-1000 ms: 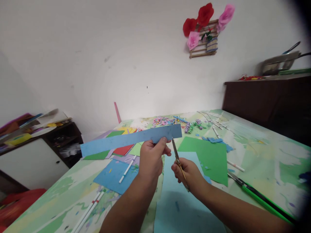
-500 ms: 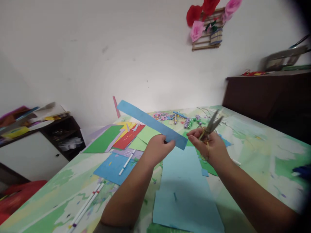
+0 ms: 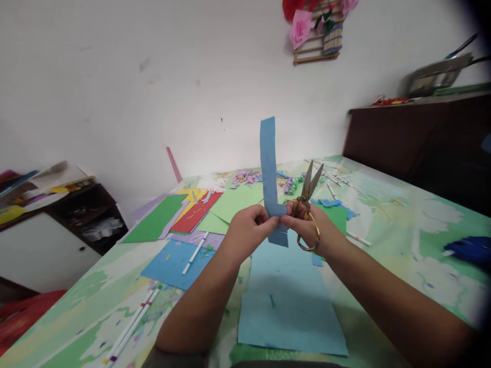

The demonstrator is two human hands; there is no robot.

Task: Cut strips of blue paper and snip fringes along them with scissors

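Observation:
My left hand (image 3: pixel 251 227) pinches a blue paper strip (image 3: pixel 268 163) near its lower end, and the strip stands almost upright. Close to the fingers a narrow piece of the strip juts out to the right, and a slit shows below. My right hand (image 3: pixel 312 222) has gold-handled scissors (image 3: pixel 307 191) hooked on its fingers, blades parted and pointing up, away from the paper. Its thumb and fingertip also touch the strip's jutting piece. Below the hands, light blue paper sheets (image 3: pixel 287 317) lie on the table, with a small blue scrap (image 3: pixel 316 260) beside them.
Left of the hands lie a blue sheet (image 3: pixel 164 266) with a marker (image 3: pixel 195 253) on it, green paper (image 3: pixel 157 220) and red paper (image 3: pixel 197 212). Two more markers (image 3: pixel 134 324) rest at front left. Paper scraps (image 3: pixel 247 177) and curled ribbons (image 3: pixel 293 185) lie farther back.
The strip has swung from slanting left to nearly upright. My right hand has moved left with the scissors, and its fingertips now meet the strip beside my left hand.

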